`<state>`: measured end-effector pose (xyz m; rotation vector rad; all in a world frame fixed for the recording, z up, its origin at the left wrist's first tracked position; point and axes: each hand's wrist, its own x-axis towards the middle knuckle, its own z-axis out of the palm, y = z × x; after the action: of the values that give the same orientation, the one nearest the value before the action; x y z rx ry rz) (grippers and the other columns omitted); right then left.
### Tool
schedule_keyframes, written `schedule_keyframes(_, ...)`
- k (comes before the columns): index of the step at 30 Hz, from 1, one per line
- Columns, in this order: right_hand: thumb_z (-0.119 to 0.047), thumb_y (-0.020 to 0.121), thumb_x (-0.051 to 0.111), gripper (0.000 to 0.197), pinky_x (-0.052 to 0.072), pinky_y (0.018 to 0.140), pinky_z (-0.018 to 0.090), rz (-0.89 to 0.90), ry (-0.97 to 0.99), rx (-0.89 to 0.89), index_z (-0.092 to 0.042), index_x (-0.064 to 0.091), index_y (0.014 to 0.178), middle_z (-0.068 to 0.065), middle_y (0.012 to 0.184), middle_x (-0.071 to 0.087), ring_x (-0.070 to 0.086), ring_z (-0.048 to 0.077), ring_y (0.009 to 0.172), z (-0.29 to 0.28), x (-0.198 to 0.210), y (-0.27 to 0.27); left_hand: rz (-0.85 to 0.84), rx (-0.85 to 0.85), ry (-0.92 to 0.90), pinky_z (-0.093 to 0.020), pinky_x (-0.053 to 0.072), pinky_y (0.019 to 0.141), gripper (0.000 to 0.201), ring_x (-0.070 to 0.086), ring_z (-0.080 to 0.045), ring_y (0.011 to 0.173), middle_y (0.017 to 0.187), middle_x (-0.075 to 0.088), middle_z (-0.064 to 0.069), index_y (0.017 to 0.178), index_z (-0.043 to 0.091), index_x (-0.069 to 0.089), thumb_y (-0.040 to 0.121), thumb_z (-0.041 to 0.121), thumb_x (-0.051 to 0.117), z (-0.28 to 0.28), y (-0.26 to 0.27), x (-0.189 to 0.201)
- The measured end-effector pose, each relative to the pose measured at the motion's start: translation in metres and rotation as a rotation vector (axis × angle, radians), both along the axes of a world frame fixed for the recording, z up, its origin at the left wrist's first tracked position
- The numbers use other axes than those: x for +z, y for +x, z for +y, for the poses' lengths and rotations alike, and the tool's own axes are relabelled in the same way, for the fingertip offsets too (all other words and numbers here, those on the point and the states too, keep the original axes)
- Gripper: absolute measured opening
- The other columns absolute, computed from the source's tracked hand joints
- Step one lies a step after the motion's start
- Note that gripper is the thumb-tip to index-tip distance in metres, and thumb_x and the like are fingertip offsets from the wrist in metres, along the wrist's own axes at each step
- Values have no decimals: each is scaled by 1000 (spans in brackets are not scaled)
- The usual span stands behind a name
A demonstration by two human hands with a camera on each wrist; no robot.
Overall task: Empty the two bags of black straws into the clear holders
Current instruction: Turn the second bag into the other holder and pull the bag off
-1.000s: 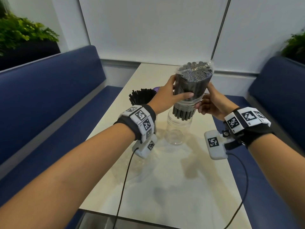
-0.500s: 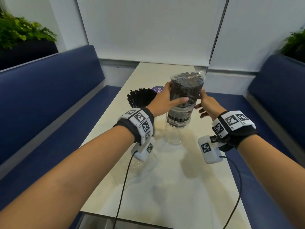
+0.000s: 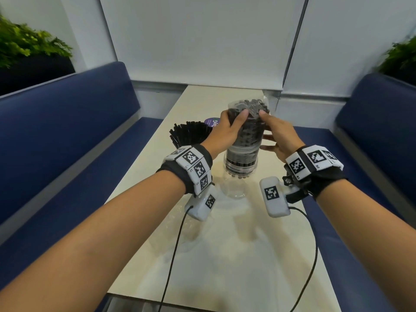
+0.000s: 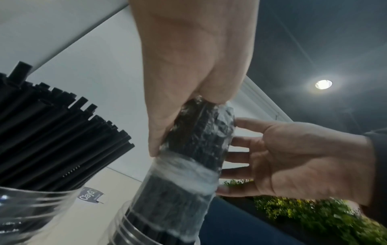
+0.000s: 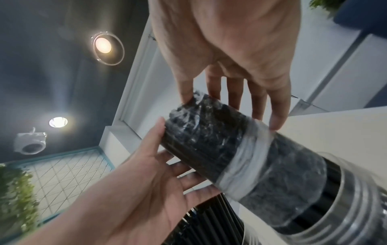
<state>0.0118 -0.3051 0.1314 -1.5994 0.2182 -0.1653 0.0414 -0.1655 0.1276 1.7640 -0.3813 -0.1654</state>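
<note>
Blue booth seats (image 3: 67, 122) are running along both sides of a pale table (image 3: 225, 255), with green plants at 10 o'clock and 2 o'clock behind them. On the table at 12 o'clock, a clear holder (image 3: 239, 174) is standing upright, and a plastic bag of black straws (image 3: 246, 131) is standing in its mouth, straw ends already sitting inside the rim. At 11 o'clock, just beside it, a 2nd clear holder (image 4: 31, 210) is standing filled with loose black straws (image 3: 191, 135), and a small purple label (image 3: 212, 123) is lying behind those. The left hand (image 3: 227, 131) is wrapping fingers and thumb around the bag's upper part. The right hand (image 3: 278, 136) is pinching the bag's top with thumb and forefinger, its other fingers lying straight along the bag's side.
</note>
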Motion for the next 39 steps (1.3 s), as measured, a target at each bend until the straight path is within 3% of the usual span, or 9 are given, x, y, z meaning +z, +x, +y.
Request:
schedule_keyframes(3,-18,86,59,29,50,71,25,-59,-2,-70,-3,60,112,3,89,64,61,18,85,0,-4,4,-43,81,55,-28,43,85,44,55,-23,115,118,58,-7,124,8,48,92,37,50,2,4,1)
schedule_keyframes(6,-6,83,60,30,52,78,30,-92,-90,-147,4,60,111,12,96,64,61,24,90,-1,-8,9,-103,133,30,-30,47,88,36,59,-23,111,119,64,-8,121,8,57,90,26,56,2,5,-3)
schedule_keyframes(11,-24,91,50,26,51,81,27,-214,-110,-20,-21,54,117,0,110,61,59,7,94,8,-1,4,-221,139,15,-20,46,78,30,56,-14,98,115,67,-9,118,9,62,95,22,46,3,1,8)
schedule_keyframes(14,-37,86,57,38,48,90,29,-211,-171,128,-21,52,119,-2,117,62,59,9,105,11,2,1,-218,194,69,-35,45,91,27,52,-16,92,97,62,-8,104,13,65,97,25,42,5,8,9)
schedule_keyframes(18,-20,82,66,42,46,74,3,-313,-337,147,-21,44,118,-14,106,56,54,-16,89,16,2,2,-255,269,128,-37,47,78,31,54,-22,79,81,60,-13,76,9,59,95,29,45,6,14,12)
schedule_keyframes(23,-22,84,63,48,42,104,40,-299,-462,144,-8,48,127,12,129,52,51,18,113,15,0,7,-172,220,167,-45,53,86,47,64,-37,92,91,67,-29,84,-9,64,93,34,47,8,21,8)
schedule_keyframes(26,-18,86,60,49,30,114,43,-208,-516,141,-6,47,131,10,148,36,37,24,133,12,-9,15,-57,137,228,-48,51,94,44,60,-37,107,114,64,-24,108,-2,64,95,34,42,7,15,9)
schedule_keyframes(32,-4,81,62,12,48,96,41,-228,-493,-8,3,64,90,16,110,66,61,29,101,6,-13,22,-80,10,364,-30,41,95,46,52,-31,118,129,56,-19,124,3,54,99,34,31,3,7,7)
schedule_keyframes(39,-11,79,65,20,49,73,34,-364,-519,-116,-21,49,72,0,77,57,54,16,76,15,-7,15,-221,35,362,-24,27,67,45,55,-30,101,109,63,-20,116,2,60,101,31,29,5,10,15)
